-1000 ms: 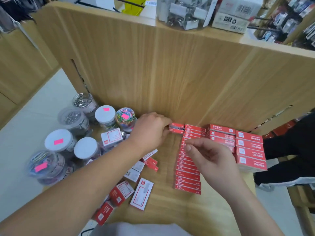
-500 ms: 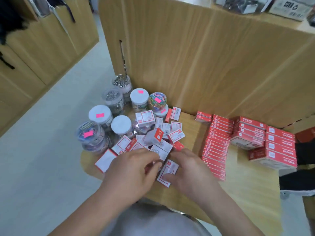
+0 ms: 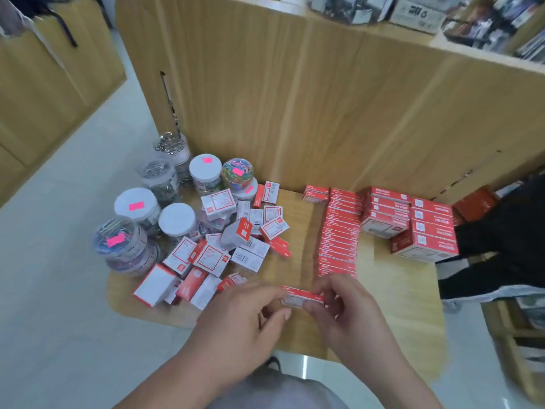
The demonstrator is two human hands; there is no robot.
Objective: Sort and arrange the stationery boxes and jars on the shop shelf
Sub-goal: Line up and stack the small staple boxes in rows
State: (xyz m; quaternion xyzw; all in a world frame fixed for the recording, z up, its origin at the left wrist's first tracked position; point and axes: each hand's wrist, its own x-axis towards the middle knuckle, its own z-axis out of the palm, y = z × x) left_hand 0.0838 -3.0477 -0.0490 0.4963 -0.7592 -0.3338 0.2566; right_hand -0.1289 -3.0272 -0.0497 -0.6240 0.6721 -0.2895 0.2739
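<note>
Both hands hold one slim red staple box just above the shelf's front edge: my left hand pinches its left end, my right hand grips its right end. A neat column of matching red boxes runs away from me just right of centre, with a stack of larger red boxes beside it. Left of centre lies a loose heap of small red-and-white boxes. Several clear jars of clips with white lids stand at the far left.
The wooden shelf board has a rounded front-left corner and an upright wooden back panel. A person in dark clothes is at the right edge. More stock sits on the upper shelf. Pale floor lies to the left.
My hands drew back from the far end of the red column to the loose heap, then lifted one slim red box, now held between both hands at the front. The view tilted down.
</note>
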